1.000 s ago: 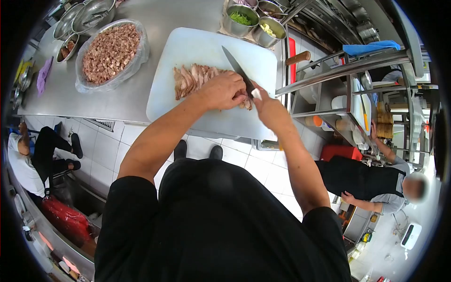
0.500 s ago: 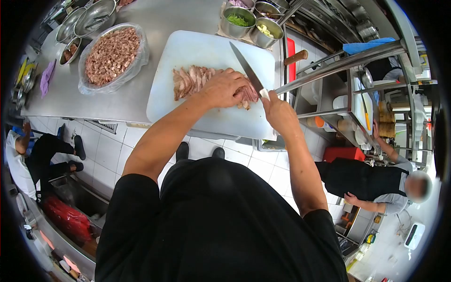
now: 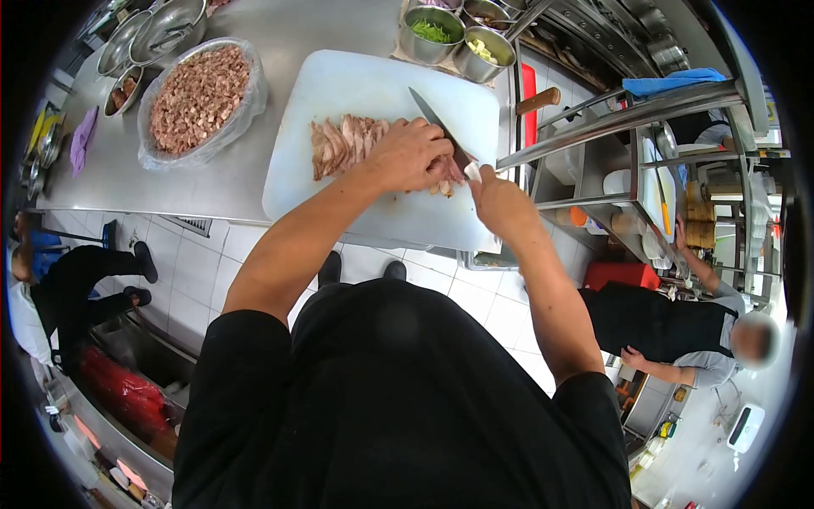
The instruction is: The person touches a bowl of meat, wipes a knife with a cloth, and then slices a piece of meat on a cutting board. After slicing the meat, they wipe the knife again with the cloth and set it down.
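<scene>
On a white cutting board (image 3: pixel 318 81) lies a row of sliced cooked meat (image 3: pixel 339 146), its slices leaning on one another at the left. My left hand (image 3: pixel 410 156) is curled over the right end of the meat and holds it against the board. A knife (image 3: pixel 434 119) is gripped by its pale handle in my right hand (image 3: pixel 502 202). Its blade slants up and left across the board, right beside my left fingertips and against the meat. Small meat scraps (image 3: pixel 443 188) lie below the blade. My left fingertips are partly hidden.
A plastic-lined bowl of chopped meat (image 3: pixel 259 93) stands left of the board. Metal pots of cut greens (image 3: pixel 432 53) and pale pieces (image 3: pixel 486 64) stand at the upper right. A wooden handle (image 3: pixel 538 100) juts out near a metal rail (image 3: pixel 619 123). Two people (image 3: pixel 661 331) (image 3: pixel 72 288) are nearby.
The knife blade has come slightly down and left, closer to my left fingers and into the meat's end. My left hand stays on the meat. The person at the left has shifted slightly.
</scene>
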Motion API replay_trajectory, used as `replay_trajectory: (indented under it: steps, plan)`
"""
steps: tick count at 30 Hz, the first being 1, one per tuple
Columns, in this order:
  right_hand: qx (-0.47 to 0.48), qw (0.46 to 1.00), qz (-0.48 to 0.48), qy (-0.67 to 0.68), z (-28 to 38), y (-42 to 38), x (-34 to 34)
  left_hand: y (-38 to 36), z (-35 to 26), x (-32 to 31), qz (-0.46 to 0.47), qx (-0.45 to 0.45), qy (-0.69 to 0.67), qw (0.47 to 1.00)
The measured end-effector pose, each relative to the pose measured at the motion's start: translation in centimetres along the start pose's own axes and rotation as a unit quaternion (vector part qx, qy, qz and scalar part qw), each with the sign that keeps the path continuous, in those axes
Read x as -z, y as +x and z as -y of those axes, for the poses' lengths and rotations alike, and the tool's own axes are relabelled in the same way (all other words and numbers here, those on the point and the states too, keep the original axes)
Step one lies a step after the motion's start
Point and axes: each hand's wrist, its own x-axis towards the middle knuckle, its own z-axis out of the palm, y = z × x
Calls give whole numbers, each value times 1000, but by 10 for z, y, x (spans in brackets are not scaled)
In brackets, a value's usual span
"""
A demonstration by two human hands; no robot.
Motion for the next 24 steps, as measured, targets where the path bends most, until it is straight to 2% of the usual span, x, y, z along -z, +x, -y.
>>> replay_trajectory:
  steps: [3,6,9,14,17,19,20,22,24]
  plan:
    - [-16,1000,-11,7,4,-2,-11,-1,5,-9,-31,-18,9,999]
    - [5,1000,-18,17,-1,2,-9,-1,6,-9,-25,-20,6,999]
    - [0,1000,24,4,-1,-2,16,-1,5,-4,-17,-19,4,1000]
    - [-36,998,3,44,6,-4,-27,-1,2,-7,13,-8,3,1000]
    - [-17,999,-20,48,-2,-7,-34,-5,1,-6,16,-5,7,1000]
    - [20,998,-34,54,-14,12,-18,1,4,-4,3,-12,20,1000]
    - [-1,997,36,69,-3,9,17,-1,3,-7,-4,-18,26,999]
    - [-28,993,94,62,6,9,48,0,6,-7,-11,-20,25,999]
    - [-9,997,67,32,2,10,41,2,8,-6,-2,-9,0,1000]
